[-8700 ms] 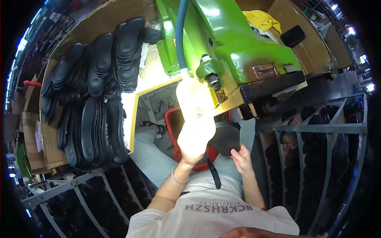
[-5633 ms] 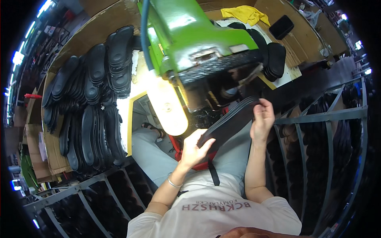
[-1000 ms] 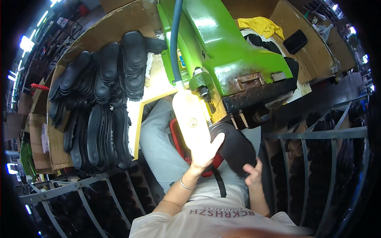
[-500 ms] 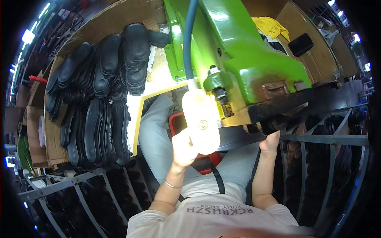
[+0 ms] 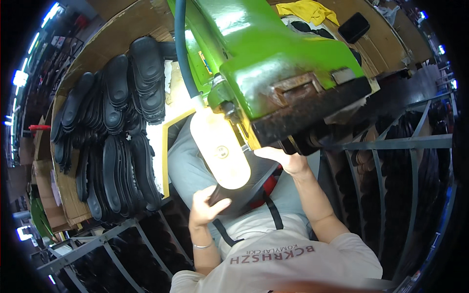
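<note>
A black shoe sole (image 5: pixel 260 172) with a ridged surface lies slantwise below the head of a green machine (image 5: pixel 293 63). My left hand (image 5: pixel 206 207) is closed on the sole's near left end, thumb on top. At the sole's far right part is my right hand (image 5: pixel 286 161), its thumb stretched along the edge just under the machine head; its other fingers are mostly hidden. A bright lamp (image 5: pixel 222 151) on a blue hose (image 5: pixel 181 49) hangs over the sole and hides part of it.
Stacks of black soles (image 5: pixel 117 83) stand on the left beside a cardboard box wall (image 5: pixel 71 195). Metal racks (image 5: pixel 410 142) flank me on both sides. A yellow cloth (image 5: pixel 310 10) and a black phone-like slab (image 5: pixel 354 28) lie at the far right.
My view has shifted, so the machine and lamp sit further left. My left hand has come down from beside the lamp. The sole is now tilted, with its ridged face showing more.
</note>
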Available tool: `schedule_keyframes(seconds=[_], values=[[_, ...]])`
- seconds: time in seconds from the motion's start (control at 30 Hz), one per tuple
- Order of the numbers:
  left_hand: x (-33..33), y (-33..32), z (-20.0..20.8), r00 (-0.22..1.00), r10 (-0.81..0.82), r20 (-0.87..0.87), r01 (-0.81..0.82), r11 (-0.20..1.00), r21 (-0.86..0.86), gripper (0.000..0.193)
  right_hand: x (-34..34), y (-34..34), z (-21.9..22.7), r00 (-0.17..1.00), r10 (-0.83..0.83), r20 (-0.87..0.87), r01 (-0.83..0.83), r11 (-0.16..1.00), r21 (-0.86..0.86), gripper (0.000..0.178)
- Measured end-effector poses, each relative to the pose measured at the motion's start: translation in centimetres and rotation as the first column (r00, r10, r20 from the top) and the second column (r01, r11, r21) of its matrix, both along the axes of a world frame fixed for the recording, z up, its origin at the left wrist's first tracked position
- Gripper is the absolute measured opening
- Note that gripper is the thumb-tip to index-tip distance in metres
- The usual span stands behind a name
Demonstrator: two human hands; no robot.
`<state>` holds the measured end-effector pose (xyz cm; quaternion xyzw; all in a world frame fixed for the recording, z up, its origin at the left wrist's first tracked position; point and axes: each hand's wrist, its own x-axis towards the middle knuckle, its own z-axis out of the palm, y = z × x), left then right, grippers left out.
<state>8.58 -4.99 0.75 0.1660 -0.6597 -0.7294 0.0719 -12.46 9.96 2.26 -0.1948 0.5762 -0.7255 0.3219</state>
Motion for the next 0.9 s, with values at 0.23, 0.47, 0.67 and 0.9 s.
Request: schedule_keyframes(seconds=[0.23,0.47,0.67,0.9], values=[[-9.8,3.2,1.7,0.997,0.012,-0.075,-0.047,0.873,-0.485,0.018,2.6,1.0,0.2,0.968,-0.247,-0.034,0.243,0.966,-0.084,0.042],[-8.6,5.6,0.3,0.925,0.357,-0.132,-0.368,0.927,-0.073,0.013,10.7,10.6,-5.2,0.938,0.179,0.298,-0.237,0.956,0.170,0.039],[-8.4,6.5,-0.8,0.959,0.241,-0.148,-0.276,0.912,-0.304,0.024,7.5,15.7,-4.2,0.936,-0.288,0.201,0.277,0.957,0.080,0.032],[-10.1,8.2,0.3,0.963,0.247,-0.106,-0.235,0.965,0.116,0.036,-1.1,13.7,-0.2,0.853,-0.521,0.034,0.519,0.853,0.050,0.025]])
